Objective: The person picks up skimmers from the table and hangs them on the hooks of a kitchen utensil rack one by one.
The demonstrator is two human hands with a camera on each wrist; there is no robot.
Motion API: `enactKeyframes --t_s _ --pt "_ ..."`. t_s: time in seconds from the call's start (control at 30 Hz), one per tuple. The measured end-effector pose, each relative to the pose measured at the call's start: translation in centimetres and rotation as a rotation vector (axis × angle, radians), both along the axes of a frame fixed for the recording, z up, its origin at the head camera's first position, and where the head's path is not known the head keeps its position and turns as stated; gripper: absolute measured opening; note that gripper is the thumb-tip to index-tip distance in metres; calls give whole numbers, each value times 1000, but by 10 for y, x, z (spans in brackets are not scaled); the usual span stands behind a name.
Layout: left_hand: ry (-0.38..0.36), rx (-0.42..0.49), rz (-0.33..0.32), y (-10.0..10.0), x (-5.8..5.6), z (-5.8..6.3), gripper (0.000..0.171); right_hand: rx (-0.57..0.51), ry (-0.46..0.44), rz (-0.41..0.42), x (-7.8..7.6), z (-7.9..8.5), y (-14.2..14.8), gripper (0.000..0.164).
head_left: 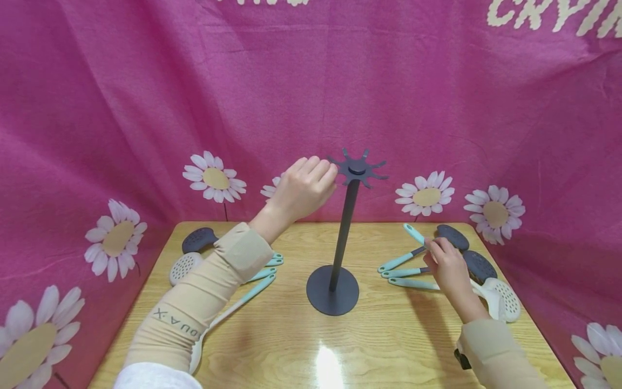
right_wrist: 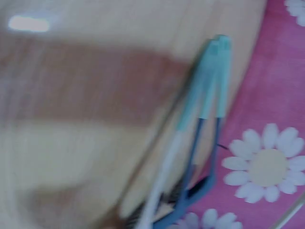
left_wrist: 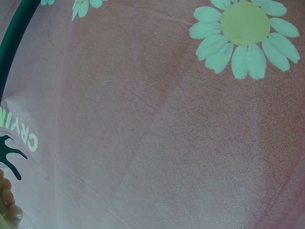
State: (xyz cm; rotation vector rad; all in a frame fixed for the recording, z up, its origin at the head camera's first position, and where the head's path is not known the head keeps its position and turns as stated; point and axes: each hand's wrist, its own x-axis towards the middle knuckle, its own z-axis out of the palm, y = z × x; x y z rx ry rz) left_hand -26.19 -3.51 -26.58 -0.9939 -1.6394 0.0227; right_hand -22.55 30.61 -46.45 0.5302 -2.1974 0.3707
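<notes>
My left hand (head_left: 311, 183) is raised beside the top of a dark utensil stand (head_left: 344, 227), its fingers curled at one of the stand's hooks. In the left wrist view, fingertips (left_wrist: 8, 202) show just below the hooks (left_wrist: 10, 155). Over on the right, my right hand (head_left: 449, 270) pinches the turquoise handle (head_left: 413, 232) of a kitchen utensil. A white shaft and white head (head_left: 493, 302) appear below that hand, partly hidden; its exact kind is unclear. Several turquoise handles (head_left: 400, 261) lie beside this hand, also in the right wrist view (right_wrist: 207, 81).
Dark slotted heads (head_left: 478, 265) and a white skimmer (head_left: 509, 300) lie at the right. More utensils lie at the left, among them a dark slotted one (head_left: 198, 239), a white skimmer (head_left: 184, 266) and a long turquoise-handled one (head_left: 257, 287). Pink flowered cloth (head_left: 272, 97) surrounds the wooden table (head_left: 379, 346).
</notes>
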Motion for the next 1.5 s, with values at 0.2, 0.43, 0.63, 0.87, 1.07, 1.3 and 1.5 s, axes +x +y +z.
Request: enactKeyframes --t_s 0.2,0.43,0.63,0.87,1.07,1.3,1.5 --pt "-6 8 -8 0 1 0 7 -92 34 6 -2 33 -10 41" --pt "-15 11 -17 0 1 0 6 -181 114 53 0 65 -31 39" --pt "-18 17 -21 0 0 -1 6 -228 187 127 2 88 -52 41" --pt "-21 22 -17 1 -1 -2 7 -275 190 142 0 108 -69 33" --pt "-28 27 -23 1 0 -3 7 -288 205 209 -7 121 -76 32" --pt "-23 31 -17 1 -2 -4 7 -328 192 213 -10 131 -87 34" --pt "-17 38 -25 2 -2 -4 6 -315 181 215 -14 136 -91 37"
